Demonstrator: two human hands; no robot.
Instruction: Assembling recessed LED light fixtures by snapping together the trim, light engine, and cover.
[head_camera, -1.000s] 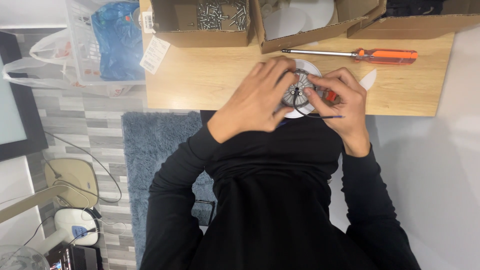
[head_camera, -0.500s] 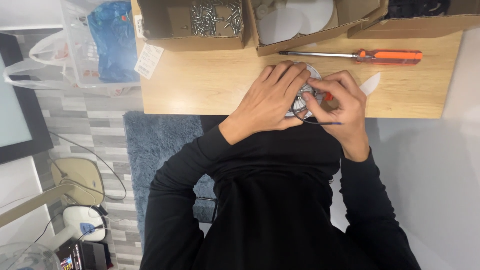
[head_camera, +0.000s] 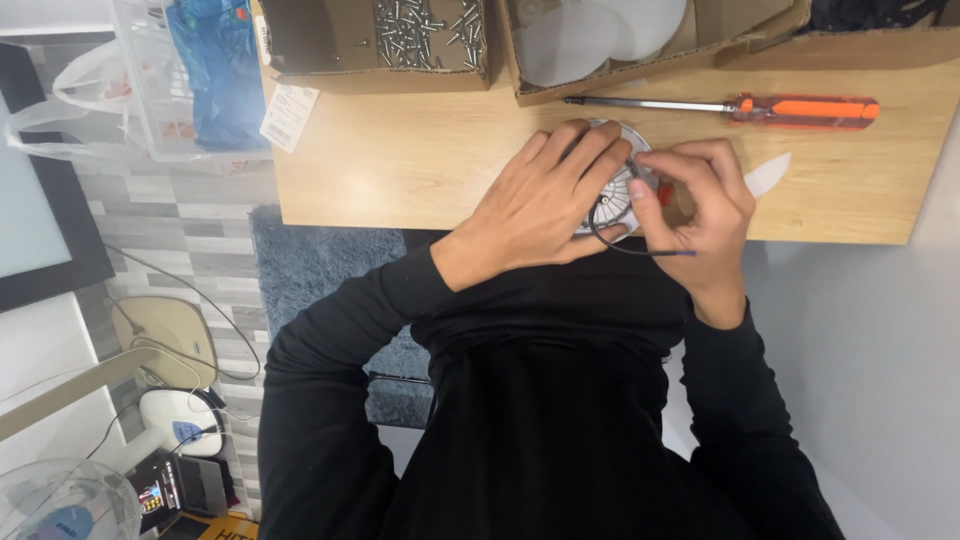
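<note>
My left hand (head_camera: 540, 200) lies over a small round white and grey part (head_camera: 617, 190) at the near edge of the wooden table (head_camera: 400, 160), fingers curled on its rim. My right hand (head_camera: 700, 205) pinches at the same part from the right side, thumb and fingers closed on it. A thin black wire (head_camera: 630, 248) loops out below the part toward my body. Most of the part is hidden under the two hands.
An orange-handled screwdriver (head_camera: 760, 108) lies behind the hands. A cardboard box of screws (head_camera: 425, 35) and a box with white discs (head_camera: 600, 35) stand at the back. A white sliver (head_camera: 768, 175) lies to the right. Clear plastic bin (head_camera: 200, 70) hangs left.
Both hands stay on the round part with only small finger shifts. The view has moved slightly, so the table sits a little differently in the frame.
</note>
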